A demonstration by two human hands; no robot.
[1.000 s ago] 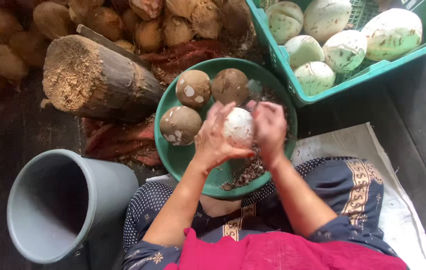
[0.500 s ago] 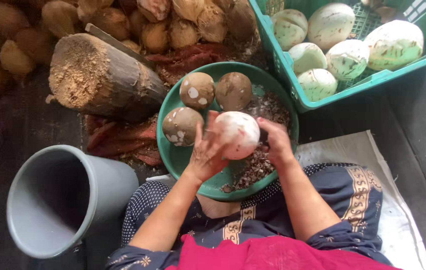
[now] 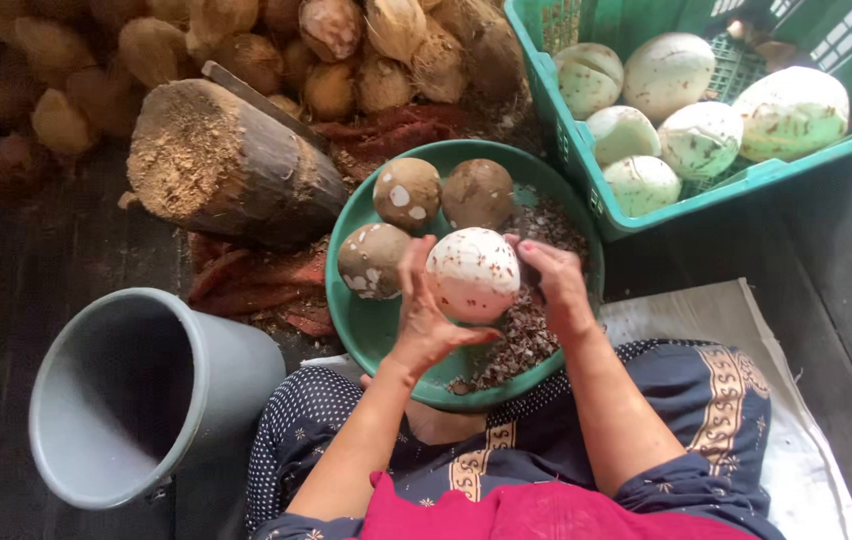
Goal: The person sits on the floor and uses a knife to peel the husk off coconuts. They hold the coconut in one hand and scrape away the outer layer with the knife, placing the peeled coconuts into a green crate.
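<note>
Head view: left hand (image 3: 424,322) & right hand (image 3: 558,290), fingers clamped on round white peeled coconut (image 3: 473,274) w/ brown flecks, over green plastic basin (image 3: 366,325).

Both hands, left hand (image 3: 424,322) and right hand (image 3: 556,290), grip a peeled coconut (image 3: 473,274) above a green basin (image 3: 376,325).

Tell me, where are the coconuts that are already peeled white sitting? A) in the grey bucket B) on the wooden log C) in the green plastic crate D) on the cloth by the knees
C: five white peeled coconuts lie in the green crate at the upper right, while the grey bucket looks empty inside and the hands hold one more over the green bowl.
</note>
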